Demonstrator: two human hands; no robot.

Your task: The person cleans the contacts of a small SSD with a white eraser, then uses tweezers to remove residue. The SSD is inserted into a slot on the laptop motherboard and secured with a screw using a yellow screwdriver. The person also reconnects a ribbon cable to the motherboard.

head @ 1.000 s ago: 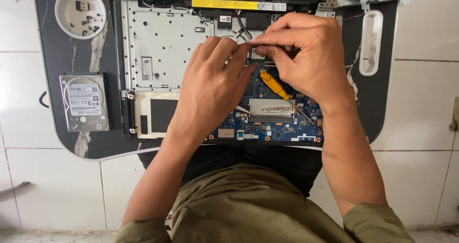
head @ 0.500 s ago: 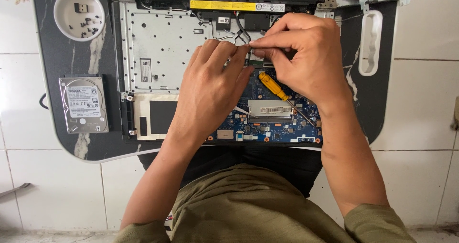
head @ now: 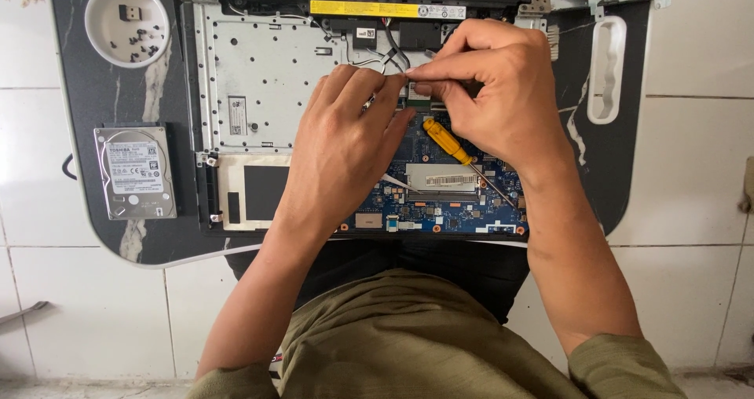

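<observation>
1. Opened laptop [head: 259, 93] lies at centre of dark surface [head: 94, 218], blue circuit board [head: 463, 210] exposed twd near edge.
2. Left hand [head: 345, 148] flat on board, fingers together, tips by small connector [head: 416, 94].
3. Right hand [head: 495, 93] pinches at same connector; what it pinches: cannot tell.
4. Yellow screwdriver [head: 448, 141] rests on board under right hand.
5. Hard drive [head: 135, 171] at left edge; white screw dish [head: 100, 10] at far-left corner.

your own two arms, seen from above

your left hand [head: 345, 144] and right hand [head: 503, 93] are bare; olive-green sleeves sit pushed up at both elbows.
</observation>
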